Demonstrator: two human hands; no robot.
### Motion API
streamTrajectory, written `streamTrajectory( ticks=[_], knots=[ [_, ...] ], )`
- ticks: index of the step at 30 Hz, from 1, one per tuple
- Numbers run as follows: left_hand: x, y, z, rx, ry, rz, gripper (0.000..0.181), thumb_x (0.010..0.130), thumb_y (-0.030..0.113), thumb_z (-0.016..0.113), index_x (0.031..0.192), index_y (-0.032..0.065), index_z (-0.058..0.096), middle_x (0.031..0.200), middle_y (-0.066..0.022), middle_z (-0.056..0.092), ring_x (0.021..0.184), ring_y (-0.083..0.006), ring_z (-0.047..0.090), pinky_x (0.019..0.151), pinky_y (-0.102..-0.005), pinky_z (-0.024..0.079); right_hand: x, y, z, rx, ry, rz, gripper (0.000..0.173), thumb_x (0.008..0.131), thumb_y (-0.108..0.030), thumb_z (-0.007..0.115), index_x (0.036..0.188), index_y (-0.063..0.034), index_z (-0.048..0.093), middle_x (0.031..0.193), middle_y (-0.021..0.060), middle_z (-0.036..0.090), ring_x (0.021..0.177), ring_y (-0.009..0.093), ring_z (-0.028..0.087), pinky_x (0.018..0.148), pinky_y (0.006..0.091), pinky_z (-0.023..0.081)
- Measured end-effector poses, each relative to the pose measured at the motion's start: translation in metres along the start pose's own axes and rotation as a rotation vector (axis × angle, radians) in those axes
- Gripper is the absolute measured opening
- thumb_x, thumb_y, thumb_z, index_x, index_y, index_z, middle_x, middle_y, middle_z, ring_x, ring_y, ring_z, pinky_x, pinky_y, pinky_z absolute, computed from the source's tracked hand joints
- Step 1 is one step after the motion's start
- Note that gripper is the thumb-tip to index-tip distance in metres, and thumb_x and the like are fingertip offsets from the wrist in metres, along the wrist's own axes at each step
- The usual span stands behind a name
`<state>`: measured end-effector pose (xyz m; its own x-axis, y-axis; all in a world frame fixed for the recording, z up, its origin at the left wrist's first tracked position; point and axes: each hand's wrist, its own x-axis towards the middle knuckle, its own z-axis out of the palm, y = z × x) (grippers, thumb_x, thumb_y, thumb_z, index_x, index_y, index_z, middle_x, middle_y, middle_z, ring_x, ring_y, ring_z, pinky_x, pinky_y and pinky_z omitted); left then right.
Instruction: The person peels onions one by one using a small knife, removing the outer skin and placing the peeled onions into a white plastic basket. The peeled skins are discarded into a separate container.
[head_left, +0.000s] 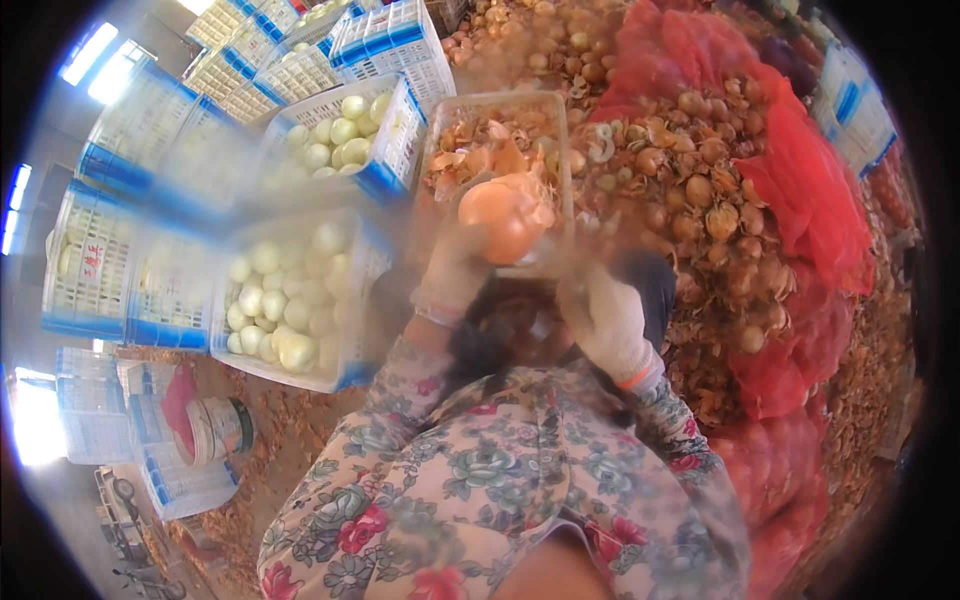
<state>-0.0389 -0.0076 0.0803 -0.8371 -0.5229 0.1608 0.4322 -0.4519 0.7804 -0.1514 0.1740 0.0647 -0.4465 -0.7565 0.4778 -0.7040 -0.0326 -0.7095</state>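
Note:
An unpeeled brown onion (504, 219), its dry root tuft towards the right, is in my gloved left hand (452, 271). Below and beyond it stands a plastic bin (564, 150) with loose onion skins (487, 150) inside. My right hand (606, 319), in a pale knitted glove with an orange cuff edge, is curled near the bin's front right corner, apart from the onion. Its fingers are blurred, so whether it grips anything is unclear.
White-and-blue crates of peeled onions (274, 307) (341, 139) stand at the left, with stacked crates (90, 262) behind. Unpeeled onions (697, 191) spill from red mesh sacks (814, 217) at the right. A bucket (214, 431) stands on the skin-littered floor (292, 427).

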Motion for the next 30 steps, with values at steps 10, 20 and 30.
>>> streamTrajectory(
  ticks=[10, 20, 30],
  knots=[
    [-0.003, -0.007, -0.006, 0.089, 0.074, 0.102, 0.094, 0.071, 0.036, 0.086, 0.146, 0.0029, 0.039, 0.138, -0.0137, 0.052, 0.126, -0.0286, 0.054, 0.105, -0.0441, 0.049, 0.003, 0.0, 0.006, -0.061, 0.045, -0.042, 0.029, 0.085, -0.011, 0.069, 0.111, -0.004, 0.062, 0.073, 0.016, 0.063, 0.062, 0.036, 0.065, 0.052, 0.0417, 0.048],
    [-0.001, 0.016, 0.006, 0.518, 0.001, 0.266, 0.082, 0.071, 0.018, 0.088, 0.14, 0.0037, 0.045, 0.13, -0.0102, 0.058, 0.119, -0.0234, 0.058, 0.1, -0.0373, 0.051, 0.001, 0.01, 0.018, 0.161, -0.019, 0.091, 0.031, 0.09, -0.014, 0.063, 0.119, -0.0033, 0.06, 0.075, 0.0162, 0.066, 0.069, 0.038, 0.068, 0.058, 0.041, 0.053],
    [-0.009, -0.006, -0.017, 0.505, 0.052, 0.22, 0.079, 0.073, 0.028, 0.082, 0.14, 0.0048, 0.046, 0.13, -0.013, 0.057, 0.118, -0.025, 0.057, 0.1, -0.0399, 0.049, 0.003, 0.019, 0.012, -0.009, -0.044, 0.061, 0.019, 0.088, -0.015, 0.068, 0.1, -0.0034, 0.06, 0.07, 0.018, 0.064, 0.064, 0.039, 0.066, 0.054, 0.0443, 0.051]
  ],
)
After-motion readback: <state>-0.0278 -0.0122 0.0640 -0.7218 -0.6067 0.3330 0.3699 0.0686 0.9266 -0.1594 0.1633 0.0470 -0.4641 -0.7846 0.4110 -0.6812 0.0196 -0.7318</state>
